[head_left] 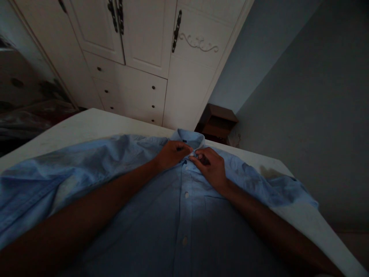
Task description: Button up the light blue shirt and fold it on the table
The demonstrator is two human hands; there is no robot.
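Observation:
A light blue button-up shirt (161,215) lies face up with its sleeves spread to both sides and its collar (188,136) at the far end. Just below the collar, my left hand (173,153) pinches the front edge of the cloth between thumb and fingers. Close beside it, my right hand (211,165) also pinches the shirt front, its fingertips nearly meeting the left ones. Whatever small part lies between the fingertips is hidden. Down the placket runs a row of pale buttons (186,195), and a chest pocket shows on the right.
The shirt rests on a white table (112,122), whose far edge is near the collar. Behind it stands a cream wardrobe (138,88) with dark handles and drawer knobs. A brown wooden cabinet (221,112) is at the back right, beside a grey wall (311,96).

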